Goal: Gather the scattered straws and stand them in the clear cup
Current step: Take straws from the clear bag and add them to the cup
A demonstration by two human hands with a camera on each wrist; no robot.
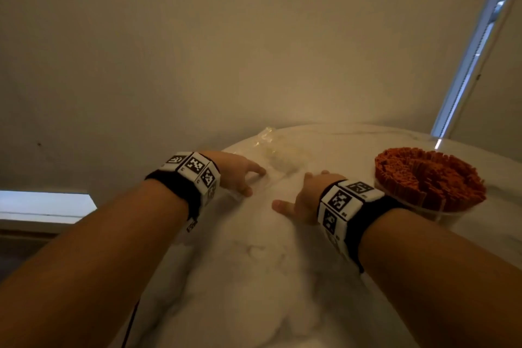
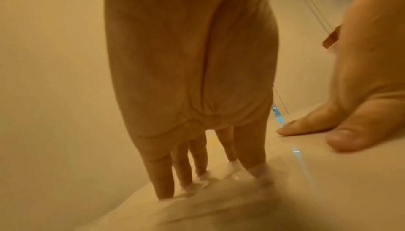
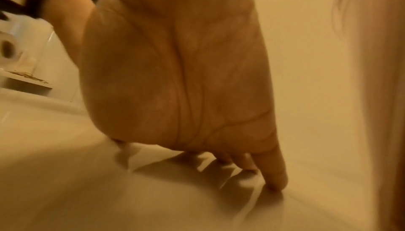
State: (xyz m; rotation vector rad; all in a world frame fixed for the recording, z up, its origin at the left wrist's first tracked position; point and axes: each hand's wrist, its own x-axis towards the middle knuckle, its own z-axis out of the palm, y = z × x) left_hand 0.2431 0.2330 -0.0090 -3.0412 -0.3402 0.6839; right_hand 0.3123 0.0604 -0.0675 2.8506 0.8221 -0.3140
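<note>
Pale, see-through straws (image 1: 278, 157) lie loosely on the white marble table (image 1: 254, 263), blurred and hard to tell apart. My left hand (image 1: 254, 181) reaches over them with straight fingers, and its fingertips (image 2: 166, 193) touch the pale straws (image 2: 221, 177). My right hand (image 1: 296, 192) is close beside it, fingers down on the table; in the right wrist view one fingertip (image 3: 276, 181) presses on pale strips (image 3: 243, 175). The right hand (image 2: 317, 129) also shows in the left wrist view. A clear round cup (image 1: 440, 215) packed with upright orange sticks (image 1: 429, 178) stands to the right of my right wrist.
The table's rounded far edge (image 1: 324, 125) meets a plain beige wall. A bright window strip (image 1: 474, 48) runs up the right side. A paper roll (image 3: 8, 49) sits on a low shelf off to the left in the right wrist view.
</note>
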